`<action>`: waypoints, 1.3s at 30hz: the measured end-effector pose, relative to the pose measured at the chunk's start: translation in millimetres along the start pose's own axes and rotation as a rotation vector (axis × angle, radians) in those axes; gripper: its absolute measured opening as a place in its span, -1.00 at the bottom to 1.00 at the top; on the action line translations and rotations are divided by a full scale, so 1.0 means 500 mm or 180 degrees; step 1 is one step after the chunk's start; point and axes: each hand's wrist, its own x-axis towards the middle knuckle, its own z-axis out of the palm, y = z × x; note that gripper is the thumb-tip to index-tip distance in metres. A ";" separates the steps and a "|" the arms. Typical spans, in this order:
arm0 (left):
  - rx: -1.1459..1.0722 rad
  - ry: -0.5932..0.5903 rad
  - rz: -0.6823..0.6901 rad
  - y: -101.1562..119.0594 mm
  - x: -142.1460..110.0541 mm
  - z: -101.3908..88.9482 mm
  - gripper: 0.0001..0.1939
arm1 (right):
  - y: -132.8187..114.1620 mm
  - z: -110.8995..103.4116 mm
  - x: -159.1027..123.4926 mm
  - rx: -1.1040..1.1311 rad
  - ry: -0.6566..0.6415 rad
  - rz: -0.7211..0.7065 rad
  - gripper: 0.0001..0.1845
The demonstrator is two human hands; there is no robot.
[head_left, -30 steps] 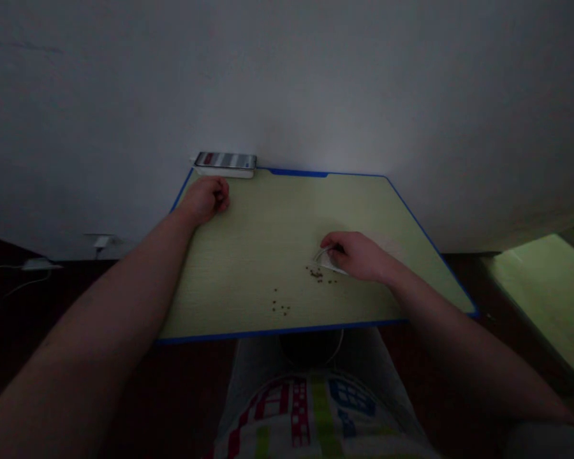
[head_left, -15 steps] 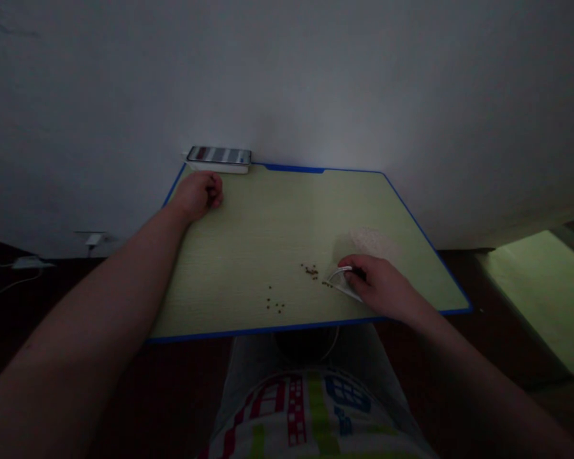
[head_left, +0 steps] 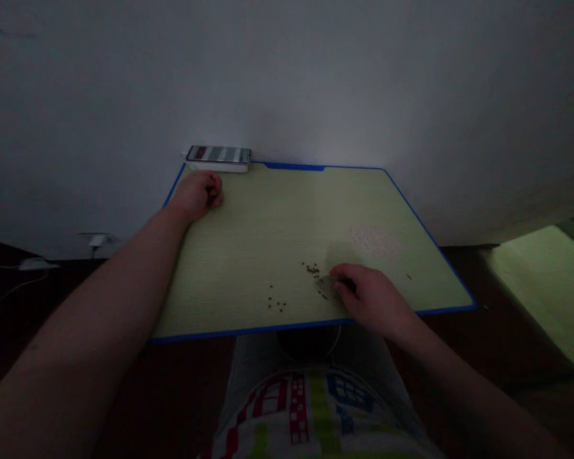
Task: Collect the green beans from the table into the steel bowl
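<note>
My right hand (head_left: 370, 296) is closed, thumb against fingers, on a thin, see-through, greyish sheet (head_left: 325, 287), low over the near right of the table. Its kind is hard to make out in the dim light. Small brown grains (head_left: 312, 269) lie just beyond the sheet's left edge, and a few are by or under it. More brown grains (head_left: 276, 303) are scattered to the left, nearer the front edge. My left hand (head_left: 201, 194) rests on the far left of the table with its fingers curled in; nothing shows in them.
The pale table (head_left: 258, 229) has a blue rim. Pale pinkish fine grains (head_left: 375, 242) are spread at its right, with a small dark sliver (head_left: 409, 276) nearby. A phone (head_left: 219, 154) lies on a white box (head_left: 224, 167) at the back left, against the wall (head_left: 287, 76).
My right hand has moved slightly down, and the sheet has tipped so its white edge no longer shows. The small dark sliver at the right has come into view. My left hand stays put.
</note>
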 end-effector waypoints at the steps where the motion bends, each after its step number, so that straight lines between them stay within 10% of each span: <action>1: 0.0003 0.0003 0.0006 -0.001 0.001 0.000 -0.90 | -0.008 0.005 -0.001 0.0001 -0.0002 -0.0001 -0.74; 9: -0.0014 0.0111 -0.0059 0.000 0.000 0.003 -0.90 | -0.082 0.041 0.012 0.0209 0.0026 -0.0185 -0.70; 20: -0.0087 0.0058 -0.0060 -0.002 0.003 0.001 -0.91 | 0.043 -0.005 -0.029 0.0598 0.0272 0.0262 -0.76; 39: -0.0024 0.0072 -0.0122 0.006 -0.005 0.002 -0.91 | 0.007 0.028 -0.016 0.0485 0.0373 0.0163 -0.73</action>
